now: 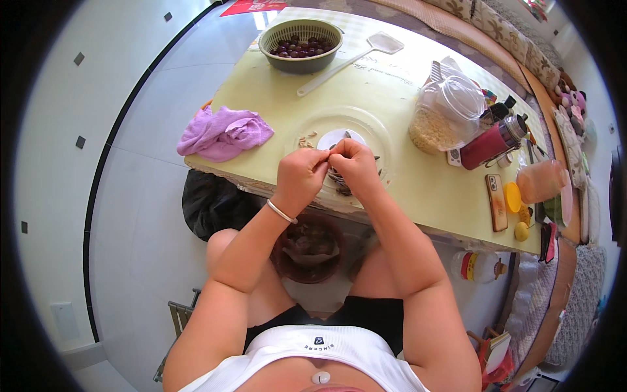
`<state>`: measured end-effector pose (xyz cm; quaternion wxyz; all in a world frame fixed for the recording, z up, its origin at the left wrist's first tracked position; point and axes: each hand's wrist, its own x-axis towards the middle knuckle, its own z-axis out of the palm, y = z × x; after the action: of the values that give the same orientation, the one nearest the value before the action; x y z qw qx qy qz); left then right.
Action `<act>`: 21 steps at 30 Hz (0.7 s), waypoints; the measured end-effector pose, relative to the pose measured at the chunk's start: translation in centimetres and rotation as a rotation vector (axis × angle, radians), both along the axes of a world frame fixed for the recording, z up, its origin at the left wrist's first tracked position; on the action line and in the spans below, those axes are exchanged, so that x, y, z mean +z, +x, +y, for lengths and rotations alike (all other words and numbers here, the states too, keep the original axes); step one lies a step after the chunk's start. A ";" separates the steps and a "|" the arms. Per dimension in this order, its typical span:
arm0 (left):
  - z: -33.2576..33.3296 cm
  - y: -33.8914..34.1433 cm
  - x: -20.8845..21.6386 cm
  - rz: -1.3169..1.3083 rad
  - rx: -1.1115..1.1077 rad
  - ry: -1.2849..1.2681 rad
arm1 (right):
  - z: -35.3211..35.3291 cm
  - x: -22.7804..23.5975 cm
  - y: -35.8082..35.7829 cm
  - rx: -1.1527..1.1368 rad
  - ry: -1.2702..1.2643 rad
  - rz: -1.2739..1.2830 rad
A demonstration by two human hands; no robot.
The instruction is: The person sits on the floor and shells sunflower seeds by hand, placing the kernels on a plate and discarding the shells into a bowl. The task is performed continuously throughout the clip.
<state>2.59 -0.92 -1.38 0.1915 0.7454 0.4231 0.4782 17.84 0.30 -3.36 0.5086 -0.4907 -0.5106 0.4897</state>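
Note:
Both of my hands meet above a clear round plate (385, 134) near the table's front edge. My left hand (302, 175) is closed, its thumb and fingertips pinched together. My right hand (356, 164) pinches the same way, and its fingertips touch those of the left. Whatever lies between the fingertips is too small to make out. Under my hands is a small white dish (332, 138), partly hidden by them. Dark slender pieces (342, 190) show around and below my right hand. Small pale pieces (307, 140) lie on the plate's left side.
A lilac cloth (225, 132) lies at the table's left corner. Farther back are a green colander (300, 65) of dark round fruit and a white skimmer (385, 43). To the right stand a clear tub (434, 127), a maroon flask (486, 144) and a phone (496, 202). A bin (310, 271) sits below.

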 end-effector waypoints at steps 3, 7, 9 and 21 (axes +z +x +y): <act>0.2 -0.4 -0.6 -0.103 -0.033 -0.112 | -0.1 0.5 -0.2 0.041 -0.078 0.175; 0.3 -0.4 0.0 -0.518 -0.142 -0.467 | -0.1 1.4 0.1 0.104 -0.228 0.385; 0.6 -0.7 0.3 -0.651 -0.228 -0.593 | -0.1 1.6 0.3 0.121 -0.238 0.413; 1.6 -1.5 -0.1 -0.887 -0.292 -0.885 | -0.3 1.4 0.1 0.108 -0.200 0.481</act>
<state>1.07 0.72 -1.53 0.7007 0.3772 0.3551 0.4905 17.93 -0.01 -2.00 0.5372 -0.3802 -0.3496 0.6668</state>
